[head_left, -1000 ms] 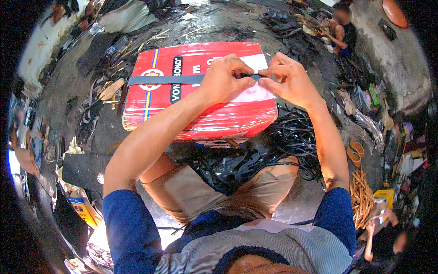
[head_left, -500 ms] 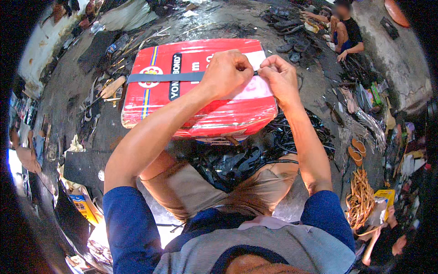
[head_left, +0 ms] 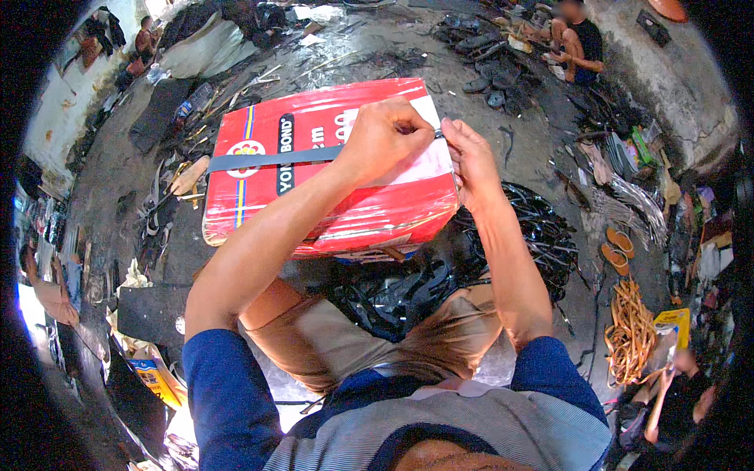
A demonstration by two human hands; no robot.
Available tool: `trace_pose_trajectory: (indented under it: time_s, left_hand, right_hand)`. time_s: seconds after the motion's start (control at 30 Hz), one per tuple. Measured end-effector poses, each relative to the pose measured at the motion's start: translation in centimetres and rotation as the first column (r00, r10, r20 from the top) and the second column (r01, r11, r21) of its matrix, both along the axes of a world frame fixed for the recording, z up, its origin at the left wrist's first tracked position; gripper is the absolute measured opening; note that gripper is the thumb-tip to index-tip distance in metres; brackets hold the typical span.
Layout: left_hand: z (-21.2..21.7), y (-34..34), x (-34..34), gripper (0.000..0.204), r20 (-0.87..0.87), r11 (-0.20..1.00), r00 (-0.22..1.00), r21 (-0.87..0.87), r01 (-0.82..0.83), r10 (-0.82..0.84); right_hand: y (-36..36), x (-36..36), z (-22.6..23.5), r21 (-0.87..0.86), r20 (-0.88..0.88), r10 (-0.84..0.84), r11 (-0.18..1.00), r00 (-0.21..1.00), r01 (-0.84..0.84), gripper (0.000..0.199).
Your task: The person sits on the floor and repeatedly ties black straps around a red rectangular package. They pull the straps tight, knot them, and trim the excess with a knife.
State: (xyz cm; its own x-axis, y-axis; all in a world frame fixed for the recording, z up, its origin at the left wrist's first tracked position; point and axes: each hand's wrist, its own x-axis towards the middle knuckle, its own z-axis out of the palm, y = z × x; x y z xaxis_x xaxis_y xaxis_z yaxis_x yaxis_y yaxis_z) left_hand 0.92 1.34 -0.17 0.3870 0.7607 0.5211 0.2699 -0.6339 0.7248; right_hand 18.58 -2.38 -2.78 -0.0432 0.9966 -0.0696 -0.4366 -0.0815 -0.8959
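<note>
A red cardboard box (head_left: 330, 208), shiny with clear wrapping, sits in front of my crossed legs. Across its top lies a flat dark grey strip (head_left: 302, 157). My left hand (head_left: 385, 141) rests over the strip, thumb and forefinger pinched together on its right end, near the box's right edge. Right beside that pinch, my right hand (head_left: 473, 161) has its thumb against the small dark tip; its other fingers curl down along the box's right side. A white patch (head_left: 416, 169) shows on the box top under my left hand.
Black strips lie in a heap (head_left: 534, 243) right of the box, and more black pieces (head_left: 400, 294) between my legs. Orange-brown strips (head_left: 628, 334) and sandals (head_left: 617, 251) are further right. One person (head_left: 580, 47) sits far right, another (head_left: 679, 400) near right.
My right hand has turned, its fingers now lower along the box's side. The tip of the strip stays between both hands. The whole scene has shifted slightly in view.
</note>
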Motion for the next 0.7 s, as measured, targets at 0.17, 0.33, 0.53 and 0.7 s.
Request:
trace_pose_trajectory:
  time_s: [0.17, 0.33, 0.53, 0.7]
  left_hand:
    - [0.2, 0.3, 1.3, 0.013, 0.039, 1.0, 0.999, 0.011, 0.028, -0.028]
    - [0.0, 0.4, 1.1, 0.011, 0.039, 1.0, 0.999, 0.0, 0.016, -0.016]
    - [-0.3, 0.6, 0.8, 0.009, 0.049, 1.0, 0.999, 0.021, 0.014, -0.015]
    - [-0.3, 0.3, 0.3, 0.008, 0.134, 0.982, 0.99, -0.179, 0.062, -0.038]
  right_hand:
    - [0.2, 2.2, -0.6, -0.148, -0.229, 0.141, 0.973, 0.963, -0.178, 0.032]
    - [2.7, 0.6, 4.9, 0.132, 0.689, -0.19, 0.982, 0.699, 0.137, 0.051]
    - [6.0, 1.2, 0.1, 0.398, 0.799, -0.395, 0.913, 0.453, 0.094, 0.036]
    - [6.0, 3.3, -14.9, 0.153, 0.754, -0.267, 0.96, 0.6, 0.234, 0.033]
